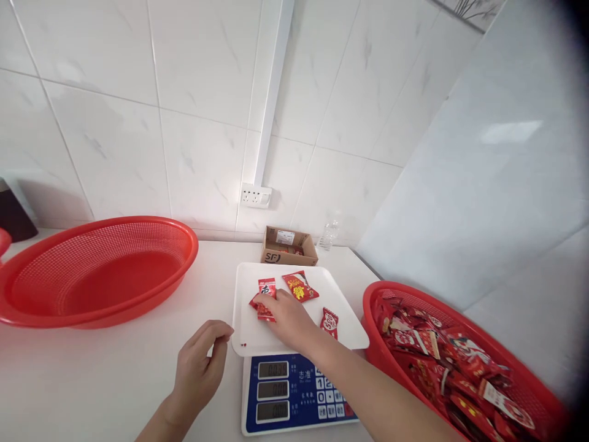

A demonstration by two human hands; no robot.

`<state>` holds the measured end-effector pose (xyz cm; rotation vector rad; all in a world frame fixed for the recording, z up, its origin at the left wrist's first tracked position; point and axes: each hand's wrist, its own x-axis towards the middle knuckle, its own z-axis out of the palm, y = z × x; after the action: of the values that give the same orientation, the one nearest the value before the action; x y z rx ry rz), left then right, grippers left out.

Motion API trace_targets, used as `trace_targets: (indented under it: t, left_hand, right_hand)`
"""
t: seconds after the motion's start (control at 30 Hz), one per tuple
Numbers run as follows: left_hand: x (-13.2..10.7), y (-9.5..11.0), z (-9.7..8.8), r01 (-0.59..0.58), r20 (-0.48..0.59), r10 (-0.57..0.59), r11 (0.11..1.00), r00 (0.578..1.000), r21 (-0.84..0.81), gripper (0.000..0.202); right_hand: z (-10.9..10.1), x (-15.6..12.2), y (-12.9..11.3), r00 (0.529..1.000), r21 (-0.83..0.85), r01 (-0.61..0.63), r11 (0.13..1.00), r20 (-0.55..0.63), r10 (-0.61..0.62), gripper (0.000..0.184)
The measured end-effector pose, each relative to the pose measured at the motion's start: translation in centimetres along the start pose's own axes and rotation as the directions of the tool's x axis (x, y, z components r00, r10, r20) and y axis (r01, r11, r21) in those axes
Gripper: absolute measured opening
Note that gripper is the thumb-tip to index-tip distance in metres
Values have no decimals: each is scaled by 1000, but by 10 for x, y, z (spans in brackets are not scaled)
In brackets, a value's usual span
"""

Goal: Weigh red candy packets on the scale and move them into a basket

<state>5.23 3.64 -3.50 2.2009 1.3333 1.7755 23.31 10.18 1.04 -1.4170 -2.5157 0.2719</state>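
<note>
My right hand (291,318) reaches over the white weighing tray (285,341) with thumb and fingers closed on a small red snack packet (265,287). Part of another red wrapper shows beneath that packet. Also on the tray lie a red packet with yellow lettering (300,286) and a small red packet marked 520 (329,321). Tiny dark red bits (243,345) sit near the tray's front left corner. Beside that corner, my left hand (202,362) is curled with thumb and forefinger pinched; whatever may be between the tips is too small to make out.
Under the tray is a blue-fronted digital scale (299,408). A red basket (377,344) full of red snack packets stands right; another red plastic basket (184,270) stands left. Behind the tray are an open cardboard box (294,258) and a clear plastic container (329,235). A wall socket (256,196) is above.
</note>
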Motion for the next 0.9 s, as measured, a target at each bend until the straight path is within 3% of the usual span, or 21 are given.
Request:
trace_targets:
  t: [0.13,0.23,0.37,0.5,0.6,0.77,0.9]
  left_hand:
    - [-1,0,-1,0,2,0,1000,1000,-1,22]
    - [-1,0,0,4,5,-4,1000,1000,6,22]
    - [-1,0,1,8,2,-8,1000,1000,7,22]
    - [-1,0,2,5,0,-5,1000,1000,3,21]
    - [-1,0,1,7,3,-7,1000,1000,9,20]
    - [0,1,1,7,9,-8,1000,1000,17,19]
    - [0,1,1,12,5,-12,1000,1000,21,20]
  right_hand:
    - [-7,4,19,984,-209,-158,965,-117,135,39]
    - [-18,6,34,960,-145,-225,963,-204,194,38]
    - [-23,3,52,974,29,-161,987,-157,163,35]
    - [-20,-2,59,1000,37,-13,999,-22,14,49]
    - [-19,-4,53,999,33,30,999,43,-31,45]
    - [-19,-5,38,1000,21,6,1000,-3,-6,30]
    - [-20,-5,41,988,10,-115,993,-106,115,34]
